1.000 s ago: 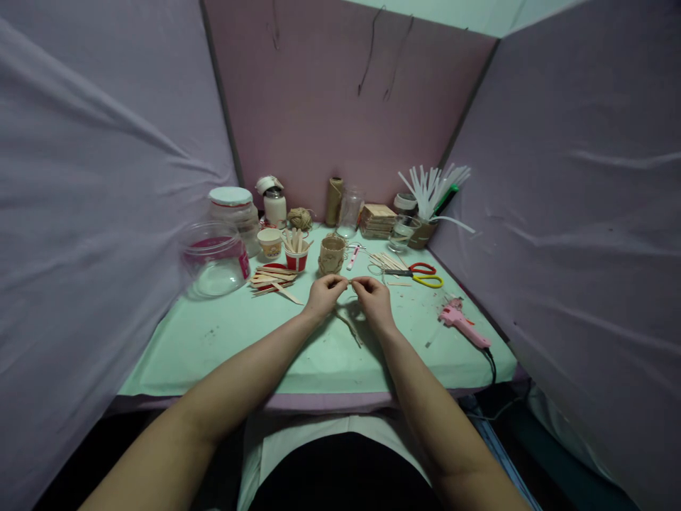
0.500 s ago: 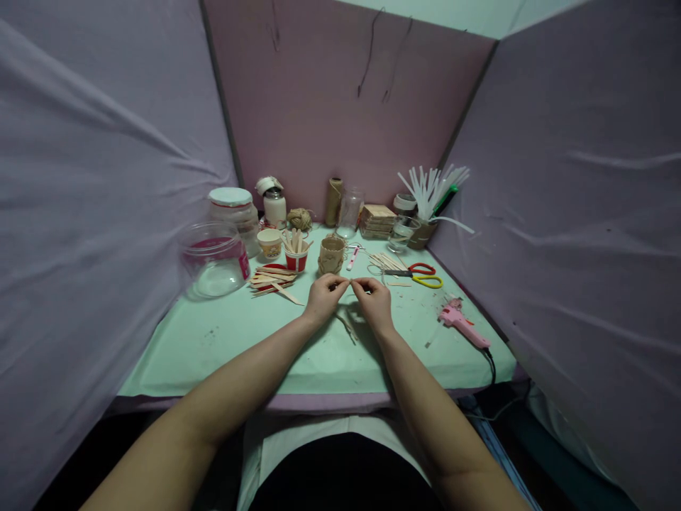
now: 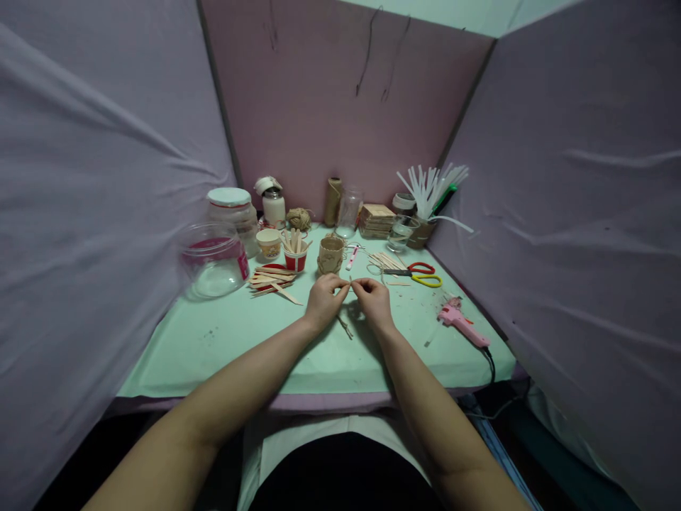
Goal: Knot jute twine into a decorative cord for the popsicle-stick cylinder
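Pinching twine (image 3: 345,328) in front of the cup (image 3: 330,258), left hand (image 3: 322,301) and right hand (image 3: 375,302) nearly meet; loose ends look unfinished.

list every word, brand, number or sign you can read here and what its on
No text is legible.
Pale cup: coloured print, too small to read.
Red cup: a white patch, any lettering too small to read.
Clear tub: magenta label with pale marks, too blurred to read.
Pink-and-white tool: any marking too small to read.
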Demonstrator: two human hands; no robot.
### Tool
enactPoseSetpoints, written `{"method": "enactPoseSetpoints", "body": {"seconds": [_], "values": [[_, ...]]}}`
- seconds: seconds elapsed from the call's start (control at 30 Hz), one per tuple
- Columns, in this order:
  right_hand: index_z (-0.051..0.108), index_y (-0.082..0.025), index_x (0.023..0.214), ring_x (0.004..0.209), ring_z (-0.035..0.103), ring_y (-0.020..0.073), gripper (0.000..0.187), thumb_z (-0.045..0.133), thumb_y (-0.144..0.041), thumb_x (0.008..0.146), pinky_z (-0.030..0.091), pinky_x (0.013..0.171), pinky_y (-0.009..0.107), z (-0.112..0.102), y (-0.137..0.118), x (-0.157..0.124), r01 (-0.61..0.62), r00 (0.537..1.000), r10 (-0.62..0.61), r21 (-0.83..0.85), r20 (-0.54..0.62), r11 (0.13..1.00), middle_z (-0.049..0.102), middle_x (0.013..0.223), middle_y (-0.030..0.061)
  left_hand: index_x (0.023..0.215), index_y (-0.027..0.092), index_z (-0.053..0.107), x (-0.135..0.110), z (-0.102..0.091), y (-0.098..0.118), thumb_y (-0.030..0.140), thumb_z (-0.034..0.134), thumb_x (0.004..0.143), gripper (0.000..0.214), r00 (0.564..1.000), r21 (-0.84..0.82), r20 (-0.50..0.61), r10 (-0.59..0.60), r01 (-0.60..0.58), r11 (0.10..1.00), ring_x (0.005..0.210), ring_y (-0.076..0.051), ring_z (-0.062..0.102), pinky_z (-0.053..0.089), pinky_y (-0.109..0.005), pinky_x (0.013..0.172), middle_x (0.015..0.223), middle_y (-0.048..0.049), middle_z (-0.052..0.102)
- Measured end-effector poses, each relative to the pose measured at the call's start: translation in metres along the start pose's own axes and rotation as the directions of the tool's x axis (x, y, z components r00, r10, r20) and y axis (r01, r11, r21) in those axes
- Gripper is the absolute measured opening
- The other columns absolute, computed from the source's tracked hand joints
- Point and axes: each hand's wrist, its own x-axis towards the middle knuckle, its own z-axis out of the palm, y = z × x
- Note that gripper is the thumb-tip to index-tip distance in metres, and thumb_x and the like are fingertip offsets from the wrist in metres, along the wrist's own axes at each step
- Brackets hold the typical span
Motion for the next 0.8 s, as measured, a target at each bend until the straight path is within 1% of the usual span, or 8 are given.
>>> {"method": "enactPoseSetpoints", "body": {"seconds": [0.17, 0.43, 0.5, 0.57, 0.63, 0.7, 0.77, 0.8], "values": [[0.068, -0.013, 0.071, 0.049, 0.042, 0.0099, 0.031, 0.067, -0.042, 0.061, 0.034, 0.049, 0.024, 0.000, 0.002, 0.002, -0.157, 0.987, 0.154, 0.088, 0.036, 0.984, 0.060, 0.056, -0.0001, 0.085, 0.019, 0.071, -0.001, 0.000, -0.001, 0.026, 0.055, 0.083, 0.017, 0.999, 0.094, 0.005, 0.041, -0.041, 0.995, 0.085, -0.018, 0.054, 0.040, -0.031, 0.080, 0.083, -0.0064, 0.064], [0.065, -0.014, 0.066, 0.046, 0.038, 0.0085, 0.027, 0.066, -0.041, 0.059, 0.031, 0.045, 0.023, 0.000, 0.003, 0.003, -0.227, 0.972, 0.214, 0.143, 0.098, 0.963, 0.050, 0.048, -0.0034, 0.085, 0.020, 0.072, -0.002, 0.000, 0.000, 0.025, 0.056, 0.081, 0.017, 0.999, 0.041, 0.014, 0.046, -0.046, 0.998, 0.085, -0.019, 0.053, 0.040, -0.032, 0.080, 0.082, -0.0069, 0.065], [0.064, -0.015, 0.066, 0.046, 0.039, 0.0085, 0.026, 0.065, -0.040, 0.060, 0.031, 0.045, 0.022, 0.000, 0.003, 0.003, -0.222, 0.972, 0.209, 0.126, 0.111, 0.967, 0.050, 0.050, -0.0033, 0.081, 0.019, 0.071, -0.001, 0.000, 0.002, 0.024, 0.058, 0.078, 0.015, 1.000, -0.029, 0.007, -0.008, 0.009, 1.000, 0.083, -0.018, 0.054, 0.040, -0.032, 0.079, 0.080, -0.0061, 0.065], [0.063, -0.015, 0.066, 0.047, 0.040, 0.0087, 0.027, 0.064, -0.041, 0.062, 0.032, 0.046, 0.023, 0.001, 0.003, 0.003, -0.187, 0.978, 0.175, 0.104, 0.117, 0.977, 0.052, 0.053, -0.0026, 0.075, 0.017, 0.070, 0.002, 0.001, 0.002, 0.025, 0.060, 0.074, 0.013, 0.986, -0.159, 0.004, -0.165, 0.164, 0.974, 0.075, -0.016, 0.054, 0.041, -0.030, 0.072, 0.075, -0.0048, 0.064], [0.062, -0.015, 0.066, 0.050, 0.042, 0.0093, 0.027, 0.063, -0.043, 0.065, 0.033, 0.049, 0.023, 0.001, 0.002, 0.001, -0.118, 0.987, 0.109, 0.069, 0.119, 0.991, 0.054, 0.056, -0.0019, 0.070, 0.015, 0.067, 0.005, 0.002, 0.001, 0.026, 0.062, 0.069, 0.012, 0.913, -0.355, 0.072, -0.401, 0.400, 0.845, 0.061, -0.012, 0.050, 0.039, -0.025, 0.058, 0.065, -0.0028, 0.059], [0.062, -0.016, 0.066, 0.054, 0.045, 0.0104, 0.026, 0.062, -0.041, 0.067, 0.036, 0.053, 0.024, 0.002, 0.000, 0.000, -0.020, 0.993, 0.018, 0.017, 0.115, 1.000, 0.057, 0.059, -0.0008, 0.064, 0.013, 0.063, 0.008, 0.003, -0.002, 0.027, 0.065, 0.063, 0.014, 0.783, -0.532, 0.247, -0.571, 0.602, 0.596, 0.050, -0.008, 0.039, 0.029, -0.022, 0.046, 0.057, -0.0001, 0.052], [0.061, -0.016, 0.067, 0.058, 0.048, 0.0115, 0.022, 0.061, -0.038, 0.068, 0.038, 0.057, 0.025, 0.002, -0.003, -0.002, 0.071, 0.992, -0.067, -0.034, 0.108, 0.997, 0.059, 0.063, 0.0005, 0.060, 0.013, 0.058, 0.010, 0.002, -0.006, 0.026, 0.069, 0.057, 0.017, 0.685, -0.615, 0.424, -0.593, 0.698, 0.367, 0.045, -0.005, 0.031, 0.018, -0.020, 0.041, 0.054, 0.0019, 0.047], [0.061, -0.016, 0.068, 0.060, 0.049, 0.0121, 0.020, 0.060, -0.037, 0.069, 0.039, 0.059, 0.025, 0.002, -0.004, -0.003, 0.104, 0.990, -0.098, -0.053, 0.103, 0.993, 0.060, 0.064, 0.0010, 0.059, 0.013, 0.057, 0.010, 0.002, -0.007, 0.026, 0.070, 0.055, 0.019, 0.666, -0.632, 0.474, -0.576, 0.713, 0.305, 0.045, -0.004, 0.030, 0.016, -0.019, 0.040, 0.053, 0.0023, 0.046]]}}
